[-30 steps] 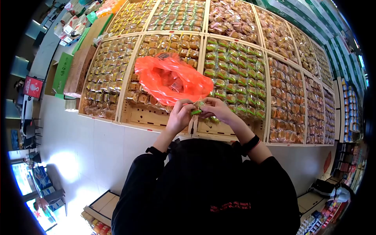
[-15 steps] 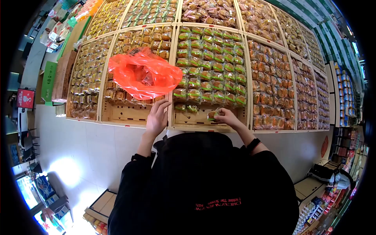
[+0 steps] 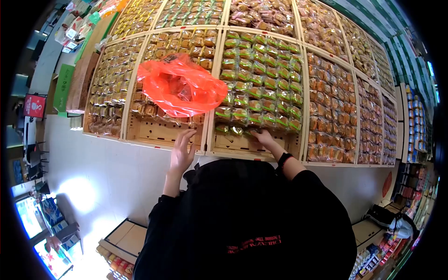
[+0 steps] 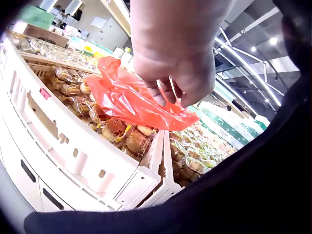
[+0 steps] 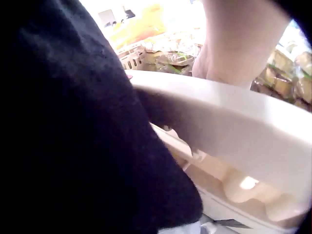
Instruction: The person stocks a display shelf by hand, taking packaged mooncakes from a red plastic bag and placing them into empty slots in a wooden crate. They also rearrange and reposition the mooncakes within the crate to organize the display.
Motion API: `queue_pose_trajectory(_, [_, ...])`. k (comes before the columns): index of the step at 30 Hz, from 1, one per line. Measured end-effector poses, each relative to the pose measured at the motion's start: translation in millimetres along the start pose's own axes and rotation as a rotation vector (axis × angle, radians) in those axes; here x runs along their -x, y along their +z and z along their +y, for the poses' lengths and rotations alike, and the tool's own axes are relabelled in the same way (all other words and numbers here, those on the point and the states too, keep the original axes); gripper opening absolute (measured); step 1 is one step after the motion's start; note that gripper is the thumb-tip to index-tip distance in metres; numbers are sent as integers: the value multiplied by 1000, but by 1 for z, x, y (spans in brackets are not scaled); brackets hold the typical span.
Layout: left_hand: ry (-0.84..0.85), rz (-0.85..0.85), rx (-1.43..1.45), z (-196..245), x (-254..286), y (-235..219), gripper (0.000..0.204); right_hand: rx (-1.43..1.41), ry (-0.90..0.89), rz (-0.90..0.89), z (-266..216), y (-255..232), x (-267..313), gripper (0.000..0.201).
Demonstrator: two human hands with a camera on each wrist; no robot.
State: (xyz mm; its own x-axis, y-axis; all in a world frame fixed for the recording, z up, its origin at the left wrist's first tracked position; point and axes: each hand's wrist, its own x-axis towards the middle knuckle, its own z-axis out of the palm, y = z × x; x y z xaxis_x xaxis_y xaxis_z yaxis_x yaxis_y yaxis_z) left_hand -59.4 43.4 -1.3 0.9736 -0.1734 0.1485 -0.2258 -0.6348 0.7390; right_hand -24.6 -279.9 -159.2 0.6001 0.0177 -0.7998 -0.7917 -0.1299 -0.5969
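Observation:
In the head view my right hand is low in the crate of green-labelled packets. Its fingers pinch a small clear-wrapped pastry at the end of the short front row, beside two similar packets. From the right wrist view, the crate's rim hides the fingers. My left hand hovers by the front edge of the neighbouring crate, fingers loosely bent and holding nothing. Beyond it, a red plastic bag lies gaping on the brown packets. The left wrist view shows the bag overlapped by that hand.
More wooden-coloured crates of wrapped pastries spread to both sides and behind. A brown carton and a green box stand at the left. Blue-lidded goods fill shelving at the right. Pale floor runs along the crates' front.
Earlier both hands worked together on a green-labelled packet near the bag. They have since parted: the right carried a packet to the front row, and the left drew back toward the front edge.

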Motion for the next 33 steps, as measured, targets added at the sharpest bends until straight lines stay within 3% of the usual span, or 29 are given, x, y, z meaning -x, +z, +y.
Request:
queue_pose_trajectory(2, [-7,5,-7,-6,-1,-1,39,861,-8,4,-18,-1,5,63])
queue_pose_trajectory(3, [20,-5,-12,-9,-5,-1,39,858,-18,-7,-18,0,5,63])
queue_pose_trajectory(5, [53,-15,-24,-18,-19,-2,39,1120,-185,30,-14,1,9,77])
queue_pose_trajectory(8, [78,1,-91,-39,-52,-4,38,1106,-64,139,-17,2,15,79])
queue_pose_trajectory(10, [77,143,-119,-61,-81,0,38,1018,-19,185,-23,5,24,78])
queue_pose_trajectory(13, [39,125,-139,-97,-120,11,41,910,13,242,-21,8,36,69])
queue_pose_trajectory(15, [22,89,-201,-131,-140,29,45,875,-188,305,1,10,34,56])
queue_pose_trajectory(17, [12,51,-263,-130,-147,43,49,856,-208,345,13,12,31,51])
queue_pose_trajectory(19, [-108,80,-427,-114,-153,44,52,840,-243,378,13,15,26,45])
queue_pose_trajectory(22, [-139,26,-363,-117,-158,38,51,719,-152,356,17,12,10,38])
queue_pose_trajectory(24, [-109,82,-357,-105,-156,21,46,1098,-227,122,41,5,-24,35])
queue_pose_trajectory(26, [-11,165,-201,-94,-145,-6,48,1019,-192,188,21,10,-4,32])
queue_pose_trajectory(28, [-66,184,-238,-76,-128,-20,46,943,-165,247,0,12,7,30])
queue_pose_trajectory(30, [-253,172,143,-55,-107,-29,43,1338,-104,-69,-12,8,9,29])
queue_pose_trajectory(31, [-291,189,287,-43,-99,-33,36,1260,-86,-73,-7,5,2,27])
queue_pose_trajectory(33, [-505,100,900,-41,-83,-32,32,1230,-79,-42,17,1,-32,26])
